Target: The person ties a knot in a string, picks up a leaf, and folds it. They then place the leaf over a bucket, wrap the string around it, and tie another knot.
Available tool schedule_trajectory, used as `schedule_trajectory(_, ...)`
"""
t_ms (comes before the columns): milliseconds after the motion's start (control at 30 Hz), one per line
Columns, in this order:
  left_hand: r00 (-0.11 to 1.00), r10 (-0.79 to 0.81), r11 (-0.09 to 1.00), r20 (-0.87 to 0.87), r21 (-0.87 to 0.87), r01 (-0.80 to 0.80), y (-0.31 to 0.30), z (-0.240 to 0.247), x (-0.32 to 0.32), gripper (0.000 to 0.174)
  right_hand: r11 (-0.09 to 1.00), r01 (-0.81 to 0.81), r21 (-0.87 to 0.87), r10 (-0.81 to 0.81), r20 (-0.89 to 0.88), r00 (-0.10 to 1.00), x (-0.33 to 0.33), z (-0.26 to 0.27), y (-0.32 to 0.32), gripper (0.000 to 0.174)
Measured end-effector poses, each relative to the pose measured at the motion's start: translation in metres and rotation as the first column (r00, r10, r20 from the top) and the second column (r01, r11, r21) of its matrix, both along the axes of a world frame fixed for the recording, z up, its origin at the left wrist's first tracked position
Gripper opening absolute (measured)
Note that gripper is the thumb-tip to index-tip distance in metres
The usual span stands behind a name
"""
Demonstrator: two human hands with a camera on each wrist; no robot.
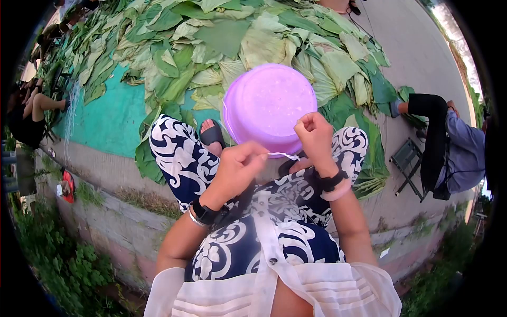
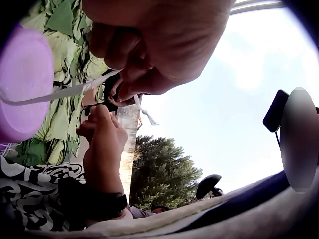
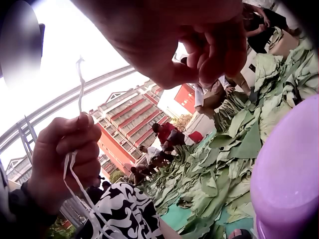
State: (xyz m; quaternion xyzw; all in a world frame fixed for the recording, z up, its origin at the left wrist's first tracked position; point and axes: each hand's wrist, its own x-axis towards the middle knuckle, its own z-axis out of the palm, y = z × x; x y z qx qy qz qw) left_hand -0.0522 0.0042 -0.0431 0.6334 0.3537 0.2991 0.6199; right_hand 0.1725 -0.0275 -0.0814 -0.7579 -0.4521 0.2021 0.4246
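White string (image 1: 283, 155) stretches from my left hand (image 1: 242, 165), which pinches it between thumb and fingers in front of my lap. In the right wrist view, a short end of the string (image 3: 81, 84) sticks up above that hand and two strands hang below. My right hand (image 1: 316, 138) is raised over the near edge of a purple basin (image 1: 274, 103), fingers curled and thumb against them; no string shows between its fingertips (image 3: 207, 77). The basin is upside down between my knees, its base facing up.
Large green leaves (image 1: 232, 37) lie heaped on a green tarp (image 1: 119, 108) beyond the basin. A person in a blue shirt (image 1: 465, 142) sits at the right beside a folding stool (image 1: 409, 164). Another person (image 1: 31, 113) sits at the far left. A low concrete ledge (image 1: 132, 216) runs behind me.
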Motion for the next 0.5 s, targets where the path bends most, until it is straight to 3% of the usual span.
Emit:
schedule_trajectory(100,0.992,0.124,0.980,0.040,-0.160,-0.116,0.006,-0.009,0.002,0.009,1.000,-0.018,-0.017,0.007,-0.476,0.879,0.002,0.013,0.004,0.012)
schedule_trajectory(267,0.983,0.163,0.966,0.079,-0.214,-0.144,0.007,-0.018,0.012,0.011,0.942,-0.320,0.101,0.303,-0.665,0.683,-0.015,0.035,-0.001,0.031)
schedule_trajectory(367,0.986,0.158,0.969,0.049,-0.201,-0.145,0.008,-0.019,0.013,0.012,0.929,-0.357,0.100,0.320,-0.703,0.635,-0.027,0.043,-0.003,0.025)
schedule_trajectory(500,0.990,0.134,0.976,0.040,-0.176,-0.125,0.008,-0.017,0.012,0.012,0.920,-0.389,-0.039,0.304,-0.554,0.775,-0.028,0.034,-0.002,0.019)
